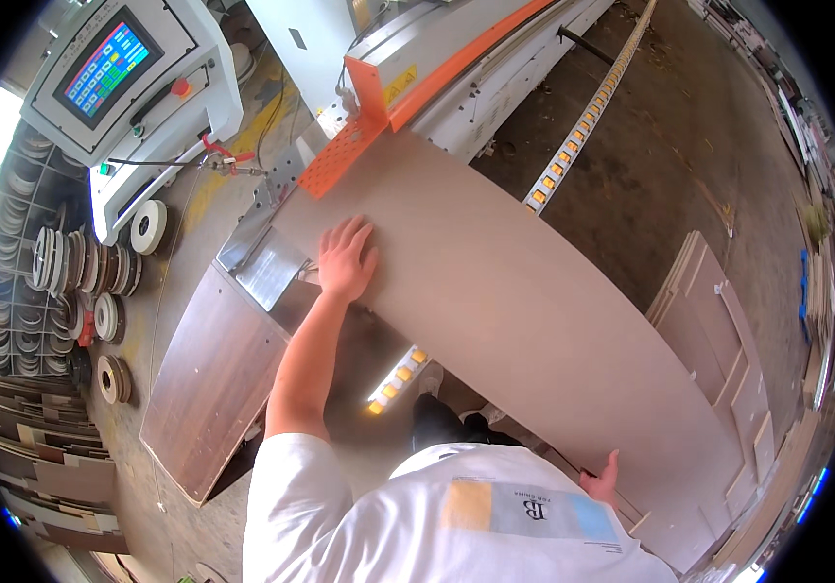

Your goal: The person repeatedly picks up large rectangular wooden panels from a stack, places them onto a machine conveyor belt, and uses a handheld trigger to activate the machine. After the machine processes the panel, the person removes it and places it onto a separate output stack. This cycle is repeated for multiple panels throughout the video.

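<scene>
A long beige-brown board (534, 321) lies slantwise in front of me, its far end beneath the orange perforated guard (345, 155) of a white and orange machine. My left hand (345, 260) rests flat on the board near that guard, fingers stretched out and holding nothing. At the board's near edge, low on the right, my right hand (604, 481) has its thumb up on the top face. Its other fingers are mostly hidden, seemingly under the edge. Beside my left hand is a shiny metal plate (267, 267) at the end of a brown wood-grain cabinet-like stand (213, 379).
A control panel with a lit screen (106, 68) stands at upper left. Rolls of edge banding (87, 260) sit on the left floor by a wire rack. A rail with yellow rollers (588, 117) runs away at upper right. More boards (714, 340) are stacked at right.
</scene>
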Action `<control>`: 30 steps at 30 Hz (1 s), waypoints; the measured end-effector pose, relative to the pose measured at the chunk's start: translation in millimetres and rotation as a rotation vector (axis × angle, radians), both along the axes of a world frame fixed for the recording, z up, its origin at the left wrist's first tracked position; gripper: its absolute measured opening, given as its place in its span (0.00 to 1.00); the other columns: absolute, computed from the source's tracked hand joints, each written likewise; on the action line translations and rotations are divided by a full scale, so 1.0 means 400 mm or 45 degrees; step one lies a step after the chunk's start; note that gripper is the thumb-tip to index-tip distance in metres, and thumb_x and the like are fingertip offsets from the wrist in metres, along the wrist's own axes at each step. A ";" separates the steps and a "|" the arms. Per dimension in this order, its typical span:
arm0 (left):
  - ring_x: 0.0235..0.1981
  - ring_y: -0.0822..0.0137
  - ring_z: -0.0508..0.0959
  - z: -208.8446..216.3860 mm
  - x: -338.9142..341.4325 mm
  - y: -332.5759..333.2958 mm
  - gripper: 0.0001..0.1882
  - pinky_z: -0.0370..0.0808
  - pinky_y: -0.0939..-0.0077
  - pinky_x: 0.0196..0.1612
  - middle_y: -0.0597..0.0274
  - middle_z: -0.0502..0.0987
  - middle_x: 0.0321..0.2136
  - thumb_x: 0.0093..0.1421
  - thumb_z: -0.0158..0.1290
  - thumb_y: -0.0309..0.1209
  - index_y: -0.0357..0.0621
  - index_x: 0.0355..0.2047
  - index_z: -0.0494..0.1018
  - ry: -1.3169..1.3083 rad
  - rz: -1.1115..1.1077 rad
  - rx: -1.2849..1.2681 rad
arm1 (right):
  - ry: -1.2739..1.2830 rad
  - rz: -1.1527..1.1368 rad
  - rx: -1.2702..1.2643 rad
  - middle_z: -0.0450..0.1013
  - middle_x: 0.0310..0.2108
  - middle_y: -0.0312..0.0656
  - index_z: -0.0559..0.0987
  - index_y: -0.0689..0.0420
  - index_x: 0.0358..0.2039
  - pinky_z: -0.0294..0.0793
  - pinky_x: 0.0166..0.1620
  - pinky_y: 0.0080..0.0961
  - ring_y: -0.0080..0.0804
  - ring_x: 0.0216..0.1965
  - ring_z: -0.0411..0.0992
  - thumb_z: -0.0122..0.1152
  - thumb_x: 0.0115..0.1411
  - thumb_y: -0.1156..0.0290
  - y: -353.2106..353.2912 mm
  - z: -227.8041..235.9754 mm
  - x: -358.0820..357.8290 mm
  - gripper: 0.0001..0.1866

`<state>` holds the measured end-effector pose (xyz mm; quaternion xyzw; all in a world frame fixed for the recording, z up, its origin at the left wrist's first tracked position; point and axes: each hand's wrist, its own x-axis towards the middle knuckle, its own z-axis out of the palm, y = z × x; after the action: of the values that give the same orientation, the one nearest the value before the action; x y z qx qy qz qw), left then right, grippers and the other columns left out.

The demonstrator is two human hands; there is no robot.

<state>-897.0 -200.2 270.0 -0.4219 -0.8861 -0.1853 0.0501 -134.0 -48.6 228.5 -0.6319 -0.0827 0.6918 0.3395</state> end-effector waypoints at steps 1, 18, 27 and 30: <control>0.70 0.60 0.61 -0.007 -0.009 0.021 0.25 0.53 0.55 0.73 0.66 0.67 0.67 0.65 0.53 0.42 0.53 0.61 0.72 0.012 -0.005 0.010 | -0.080 -0.077 -0.058 0.71 0.59 0.38 0.72 0.50 0.60 0.75 0.59 0.42 0.40 0.60 0.69 0.66 0.61 0.40 0.034 -0.008 -0.010 0.36; 0.66 0.54 0.68 -0.126 0.016 0.334 0.22 0.58 0.49 0.69 0.58 0.73 0.62 0.68 0.52 0.40 0.50 0.59 0.74 0.154 -0.243 0.217 | -0.466 0.554 0.151 0.77 0.51 0.49 0.69 0.55 0.64 0.80 0.44 0.34 0.39 0.48 0.78 0.56 0.69 0.50 0.069 0.082 -0.206 0.30; 0.70 0.54 0.61 -0.418 0.262 -0.083 0.30 0.56 0.53 0.71 0.59 0.59 0.71 0.75 0.39 0.48 0.48 0.72 0.58 -2.424 0.286 -0.013 | -0.735 1.534 -0.158 0.58 0.72 0.51 0.59 0.52 0.73 0.55 0.72 0.45 0.53 0.72 0.56 0.52 0.56 0.23 -0.473 0.047 -0.114 0.56; 0.65 0.52 0.68 -0.206 0.420 -0.079 0.26 0.63 0.55 0.67 0.56 0.68 0.66 0.75 0.41 0.44 0.47 0.68 0.64 -2.357 0.509 -0.207 | -0.420 1.043 -0.462 0.48 0.77 0.42 0.53 0.44 0.76 0.62 0.67 0.58 0.47 0.74 0.52 0.53 0.52 0.19 -0.644 -0.005 -0.068 0.60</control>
<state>-729.0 -231.9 187.7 0.0497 -0.6400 -0.3719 -0.6705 -161.2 -306.3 226.6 -0.6979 -0.2557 0.6623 -0.0944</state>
